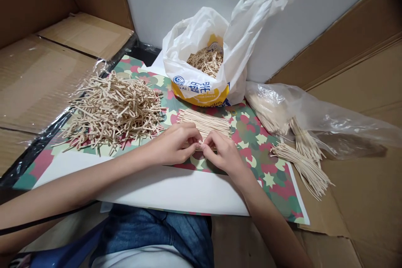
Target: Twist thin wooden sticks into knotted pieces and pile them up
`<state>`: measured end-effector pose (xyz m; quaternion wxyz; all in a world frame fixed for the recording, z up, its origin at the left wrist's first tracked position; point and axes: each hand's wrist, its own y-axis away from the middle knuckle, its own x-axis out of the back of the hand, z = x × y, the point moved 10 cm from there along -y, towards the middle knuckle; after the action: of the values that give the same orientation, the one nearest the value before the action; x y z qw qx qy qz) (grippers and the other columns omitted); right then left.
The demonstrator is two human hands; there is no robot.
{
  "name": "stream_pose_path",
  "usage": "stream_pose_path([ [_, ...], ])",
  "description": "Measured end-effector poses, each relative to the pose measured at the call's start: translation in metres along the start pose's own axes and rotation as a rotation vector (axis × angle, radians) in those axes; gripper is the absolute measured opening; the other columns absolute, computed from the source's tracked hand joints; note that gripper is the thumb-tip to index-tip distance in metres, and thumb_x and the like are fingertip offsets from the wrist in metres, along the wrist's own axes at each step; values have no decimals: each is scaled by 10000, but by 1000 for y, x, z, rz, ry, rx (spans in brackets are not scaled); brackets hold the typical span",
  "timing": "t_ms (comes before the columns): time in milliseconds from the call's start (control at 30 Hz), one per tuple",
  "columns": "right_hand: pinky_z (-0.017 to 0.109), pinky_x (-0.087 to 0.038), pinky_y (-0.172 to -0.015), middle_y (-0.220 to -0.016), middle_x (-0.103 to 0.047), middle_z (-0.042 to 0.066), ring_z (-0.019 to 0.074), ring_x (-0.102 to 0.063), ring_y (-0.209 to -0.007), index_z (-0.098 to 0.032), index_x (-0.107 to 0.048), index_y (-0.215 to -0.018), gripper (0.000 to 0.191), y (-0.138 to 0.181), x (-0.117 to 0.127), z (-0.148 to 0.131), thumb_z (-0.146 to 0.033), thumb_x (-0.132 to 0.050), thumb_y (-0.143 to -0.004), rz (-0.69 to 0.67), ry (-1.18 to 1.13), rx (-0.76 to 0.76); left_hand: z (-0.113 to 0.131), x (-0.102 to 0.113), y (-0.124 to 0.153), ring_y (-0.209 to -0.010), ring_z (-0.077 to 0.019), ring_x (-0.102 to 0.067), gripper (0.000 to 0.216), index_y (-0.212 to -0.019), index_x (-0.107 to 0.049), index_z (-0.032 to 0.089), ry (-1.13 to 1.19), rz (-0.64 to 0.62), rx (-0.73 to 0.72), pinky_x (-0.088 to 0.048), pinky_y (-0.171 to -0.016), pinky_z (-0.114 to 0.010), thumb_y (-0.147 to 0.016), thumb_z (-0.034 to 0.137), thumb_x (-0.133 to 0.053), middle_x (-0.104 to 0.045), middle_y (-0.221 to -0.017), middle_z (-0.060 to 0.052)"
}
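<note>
My left hand (174,143) and my right hand (222,153) meet fingertip to fingertip over a camouflage-patterned sheet (251,142). Both are curled in a pinch on the near end of a neat row of thin wooden sticks (205,122) lying side by side. To the left sits a big loose pile of the same sticks (113,109). Behind the hands a white plastic bag (204,63) stands open with more sticks inside.
Tied bundles of sticks (301,163) lie at the right beside a clear plastic bag (314,117). Cardboard sheets (47,71) surround the work area and a white wall stands behind. A white board edge (163,188) is near my lap.
</note>
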<state>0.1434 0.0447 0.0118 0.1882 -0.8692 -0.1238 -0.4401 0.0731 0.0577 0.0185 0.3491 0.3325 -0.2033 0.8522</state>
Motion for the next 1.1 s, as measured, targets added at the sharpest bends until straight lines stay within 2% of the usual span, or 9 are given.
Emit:
stream_pose_path([
  [100,232,-370,-570,-651,-519,-13,123,-497,-617,-198,-435,-692,141,-1,0,8,-258,-506,-798,-32,-42,-45,1,1,-1,-700,-137,-494,177,-833,-634,119,67,-5,-12,-377,-631,-233,-784,227,-503,-550,-744,-44],
  [167,228,-372,-557,-664,-522,-13,120,-498,-614,-197,-450,-713,154,-1,1,9,-303,-526,-794,-46,-76,-46,-3,0,-2,-690,-135,-501,199,-833,-639,113,191,-19,19,-379,-618,-229,-791,252,-504,-570,-730,-45],
  [300,233,-377,-585,-690,-535,-5,123,-507,-645,-194,-474,-735,123,1,5,0,-283,-499,-817,-31,-101,12,-17,-16,-2,-623,-115,-501,184,-784,-631,97,611,-114,200,-373,-571,-214,-769,245,-523,-591,-679,-30],
  [433,246,-368,-605,-657,-511,-5,129,-491,-648,-193,-453,-688,132,4,12,-9,-222,-484,-814,40,-43,58,-31,-41,2,-579,-94,-478,143,-689,-625,101,987,-177,412,-338,-530,-200,-725,225,-563,-574,-639,-18],
  [500,249,-366,-615,-654,-504,-4,130,-485,-653,-192,-445,-682,133,5,14,-13,-197,-478,-811,75,-21,80,-37,-50,5,-546,-81,-449,124,-643,-613,96,1137,-159,500,-316,-503,-196,-690,209,-592,-548,-608,-16],
  [600,245,-368,-612,-653,-505,-6,125,-485,-652,-193,-439,-686,130,6,16,-15,-176,-470,-811,109,-36,87,-40,-58,6,-559,-72,-453,114,-612,-579,89,1286,-109,550,-333,-523,-185,-652,181,-633,-531,-608,-16],
  [733,226,-364,-554,-646,-499,-21,108,-483,-614,-199,-431,-685,132,6,16,-7,-189,-480,-807,128,-131,19,-38,-48,3,-544,-69,-459,115,-744,-525,141,1220,-8,467,-338,-515,-171,-712,202,-617,-490,-580,32],
  [900,206,-351,-492,-623,-488,-45,85,-482,-544,-203,-438,-692,134,6,11,11,-232,-501,-806,129,-342,-149,-19,-20,-1,-595,-84,-502,115,-802,-542,122,849,75,216,-392,-552,-186,-783,236,-547,-526,-640,12],
  [1100,208,-381,-489,-605,-521,-50,96,-527,-535,-207,-444,-721,131,6,-5,23,-276,-513,-808,90,-598,-293,-14,-13,0,-606,-95,-520,165,-832,-574,96,629,123,164,-423,-553,-191,-751,240,-575,-560,-659,-10],
])
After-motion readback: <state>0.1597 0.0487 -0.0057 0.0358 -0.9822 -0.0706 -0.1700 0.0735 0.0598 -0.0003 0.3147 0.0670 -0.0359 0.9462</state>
